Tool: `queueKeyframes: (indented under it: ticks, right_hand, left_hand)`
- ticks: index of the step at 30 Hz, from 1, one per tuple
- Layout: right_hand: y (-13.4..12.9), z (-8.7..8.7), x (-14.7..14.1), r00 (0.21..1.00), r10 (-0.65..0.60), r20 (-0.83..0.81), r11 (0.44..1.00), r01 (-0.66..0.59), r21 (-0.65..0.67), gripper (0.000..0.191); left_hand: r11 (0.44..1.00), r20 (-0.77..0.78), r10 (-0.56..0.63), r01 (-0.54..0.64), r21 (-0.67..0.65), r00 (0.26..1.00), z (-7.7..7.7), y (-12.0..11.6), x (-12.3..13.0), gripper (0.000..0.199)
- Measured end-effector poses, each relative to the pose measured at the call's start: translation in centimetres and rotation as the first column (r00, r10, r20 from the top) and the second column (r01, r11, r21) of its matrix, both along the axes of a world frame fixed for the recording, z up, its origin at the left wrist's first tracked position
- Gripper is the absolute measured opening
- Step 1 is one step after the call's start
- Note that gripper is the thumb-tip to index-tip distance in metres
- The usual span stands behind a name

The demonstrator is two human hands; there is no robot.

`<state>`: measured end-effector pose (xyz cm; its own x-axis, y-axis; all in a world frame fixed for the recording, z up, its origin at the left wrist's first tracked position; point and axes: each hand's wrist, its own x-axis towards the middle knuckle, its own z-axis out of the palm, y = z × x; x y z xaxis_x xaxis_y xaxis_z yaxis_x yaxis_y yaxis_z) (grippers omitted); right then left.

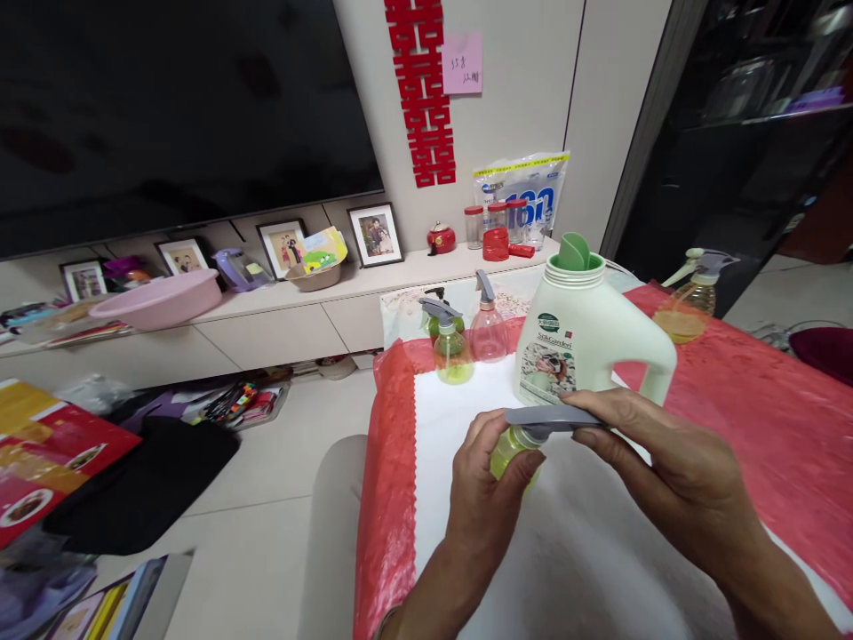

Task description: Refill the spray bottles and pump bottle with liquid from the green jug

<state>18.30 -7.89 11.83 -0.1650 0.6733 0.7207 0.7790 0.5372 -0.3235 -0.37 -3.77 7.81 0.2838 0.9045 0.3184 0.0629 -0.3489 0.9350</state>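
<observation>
A small yellow-green spray bottle (pixel 505 452) with a grey trigger head is held above the white cloth (pixel 459 480). My left hand (pixel 485 476) wraps round its body and neck. The thumb and fingers of my right hand (pixel 666 458) pinch the end of the grey spray head (pixel 553 418). Just behind my hands stands a large pale green detergent jug (pixel 593 329), with a green scoop-like piece (pixel 577 252) in its open mouth. Left of the jug are another yellow-green spray bottle (pixel 453 357) and a pink spray bottle (pixel 489 331), both upright.
The table has a red covering (pixel 766 400) under the white cloth. An amber spray bottle (pixel 693 307) stands at the right. Behind the table, a long cabinet (pixel 286 324) holds framed photos, a pink basin (pixel 160 300) and red-lidded jars (pixel 474 228). A dark green bottle (pixel 436 322) is partly hidden.
</observation>
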Motion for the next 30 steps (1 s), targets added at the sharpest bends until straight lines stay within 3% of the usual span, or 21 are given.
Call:
queueKeyframes:
  ticks: [9,15,18,24,27,30]
  right_hand:
    - [-0.5,0.5,-1.1,1.000,-0.004,0.006,0.999,0.004,-0.038,0.022]
    - [-0.4,0.5,-1.2,1.000,-0.009,0.021,1.000,0.010,-0.027,0.023]
    - [-0.4,0.5,-1.1,0.999,-0.022,0.026,1.000,0.022,-0.013,0.023]
    - [-0.2,0.1,-1.6,0.997,-0.066,0.049,0.998,0.067,-0.018,0.025]
    - [-0.1,-0.2,-1.8,0.994,-0.102,0.050,0.995,0.102,0.001,0.034]
    - [0.1,-0.5,-1.5,0.996,-0.086,-0.018,0.994,0.084,-0.062,0.047]
  left_hand:
    - [0.999,-0.017,-0.029,0.030,0.024,0.999,-0.2,-0.4,0.3,0.023]
    - [0.994,0.076,-0.018,0.026,-0.102,0.997,-0.4,-0.6,0.2,0.055]
    - [0.994,0.081,-0.056,0.064,-0.092,0.995,-0.2,-0.5,0.3,0.048]
    - [0.997,0.018,0.046,-0.045,-0.058,0.999,-0.1,-0.3,0.7,0.026]
    - [0.998,0.015,0.038,-0.037,-0.059,0.999,-0.3,-0.1,0.5,0.026]
    - [0.996,0.061,0.033,-0.028,-0.086,0.998,-0.6,0.3,0.1,0.028]
